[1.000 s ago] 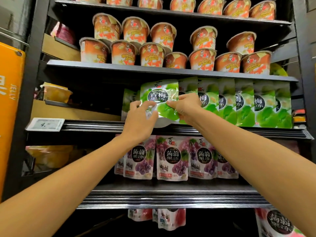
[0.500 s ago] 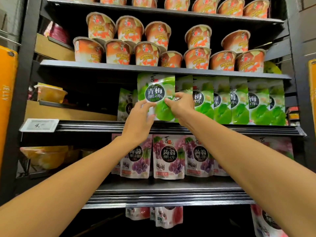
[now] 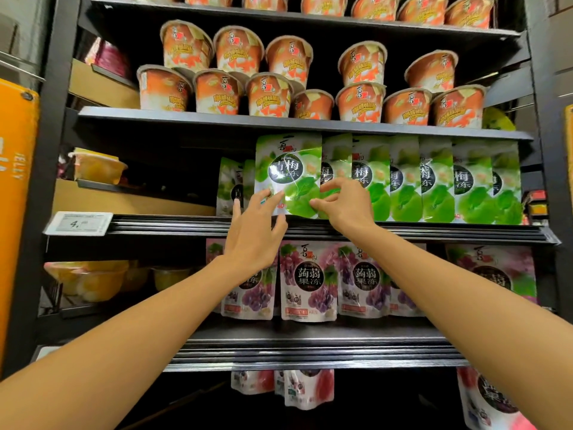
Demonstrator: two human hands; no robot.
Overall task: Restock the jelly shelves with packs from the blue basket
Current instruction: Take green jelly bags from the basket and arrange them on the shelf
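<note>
A green jelly pack (image 3: 288, 169) stands upright at the front of the middle shelf (image 3: 449, 232), at the left end of a row of like green packs (image 3: 434, 181). My left hand (image 3: 252, 240) reaches up with straight fingers, and their tips touch the pack's lower left corner. My right hand (image 3: 347, 203) is at the pack's lower right edge, fingers spread and loosely bent, with the thumb tip against the pack. Neither hand grips it. The blue basket is out of view.
Two more green packs (image 3: 231, 184) stand further back on the left. Orange jelly cups (image 3: 269, 91) fill the shelf above, and purple packs (image 3: 307, 280) the shelf below. Yellow tubs (image 3: 96, 164) sit at the left, above a price tag (image 3: 79, 223). An orange panel (image 3: 15, 181) borders the rack.
Both hands held the green pack tilted above the shelf edge. It now stands upright on the shelf, and my fingers have opened off it.
</note>
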